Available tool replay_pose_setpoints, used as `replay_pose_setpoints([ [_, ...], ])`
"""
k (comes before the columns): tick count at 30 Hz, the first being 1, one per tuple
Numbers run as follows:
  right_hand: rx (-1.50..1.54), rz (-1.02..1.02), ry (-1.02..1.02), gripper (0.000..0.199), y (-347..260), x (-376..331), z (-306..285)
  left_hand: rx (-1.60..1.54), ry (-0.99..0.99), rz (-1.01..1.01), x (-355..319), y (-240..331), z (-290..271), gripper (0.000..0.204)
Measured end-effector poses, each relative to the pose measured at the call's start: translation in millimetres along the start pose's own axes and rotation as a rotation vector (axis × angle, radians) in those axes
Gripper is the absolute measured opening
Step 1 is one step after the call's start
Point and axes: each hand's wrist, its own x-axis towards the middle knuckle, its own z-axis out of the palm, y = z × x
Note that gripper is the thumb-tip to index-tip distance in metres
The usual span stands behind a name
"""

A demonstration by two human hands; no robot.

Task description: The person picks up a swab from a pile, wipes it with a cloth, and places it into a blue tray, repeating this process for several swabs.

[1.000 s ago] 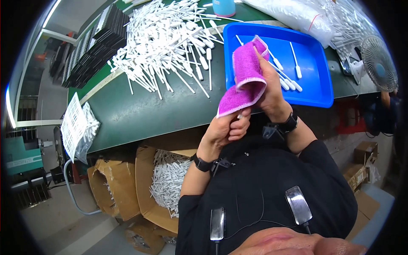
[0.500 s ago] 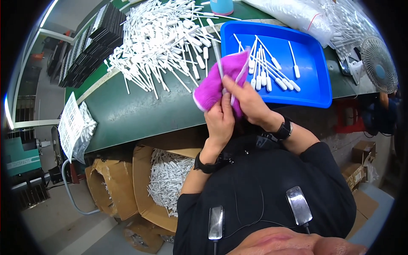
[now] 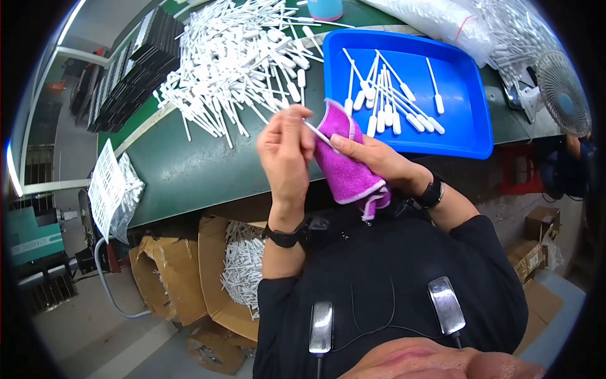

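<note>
My left hand [image 3: 285, 148] is closed, its fingertips pinching one end of a slim white plastic stick [image 3: 317, 132]. The stick's other end runs into a purple cloth [image 3: 347, 165] with pale edging. My right hand [image 3: 382, 156] grips that cloth, its thumb lying over the stick. Most of the cloth hangs below the fingers. Just beyond the right hand stands a blue tray [image 3: 470, 142] with several white sticks [image 3: 396, 123], each having a thick bulb-like end. A large pile of similar white sticks [image 3: 237, 60] covers the bench farther left.
Dark stacked trays [image 3: 136, 72] rise at the far left of the green bench [image 3: 189, 170]. Clear bags [image 3: 435, 22] and a small fan [image 3: 562, 95] stand at the right. Below the bench edge, a cardboard box [image 3: 214, 284] holds more white pieces. A bag with a paper sheet [image 3: 106, 189] hangs at the left corner.
My left hand has moved left and upward from the cloth and now pinches the stick's end. The cloth has swung lower, hanging from my right hand, which stays near its place.
</note>
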Motion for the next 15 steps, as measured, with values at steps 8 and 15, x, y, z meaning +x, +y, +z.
replay_pose_setpoints([
  [8,-0.202,0.209,-0.360,0.048,3,-42,-39,0.200,-0.190,-0.295,62,-34,31,0.021],
  [15,0.147,-0.035,0.093,0.051,-4,-57,-52,1.100,-0.024,0.262,69,-59,2,0.026],
])
